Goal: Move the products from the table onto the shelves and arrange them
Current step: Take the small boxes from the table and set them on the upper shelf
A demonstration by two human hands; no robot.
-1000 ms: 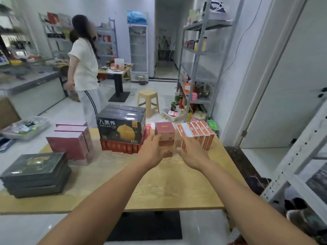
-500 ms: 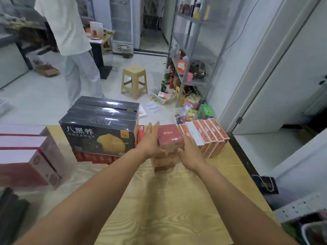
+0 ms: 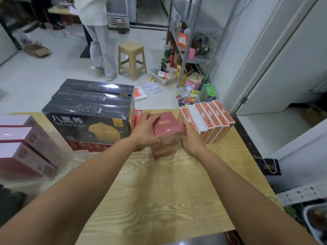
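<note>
At the far middle of the table [image 3: 159,191], a stack of red boxes [image 3: 168,128] is standing between a block of black boxes [image 3: 88,110] and a row of orange boxes [image 3: 210,119]. 2 hands are clamping it from both sides. The left hand [image 3: 145,133] is curling its fingers [image 3: 147,116] over the top box's left edge, and the right hand [image 3: 192,140] is gripping the right side, thumb in front.

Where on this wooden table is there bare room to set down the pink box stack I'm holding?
Free: the bare wood of the light wooden table between the stack of pink-red boxes and the near edge. Crowded: black shrink-wrapped boxes left of it, orange-patterned cartons right, pink-and-white boxes at the left edge.
</note>
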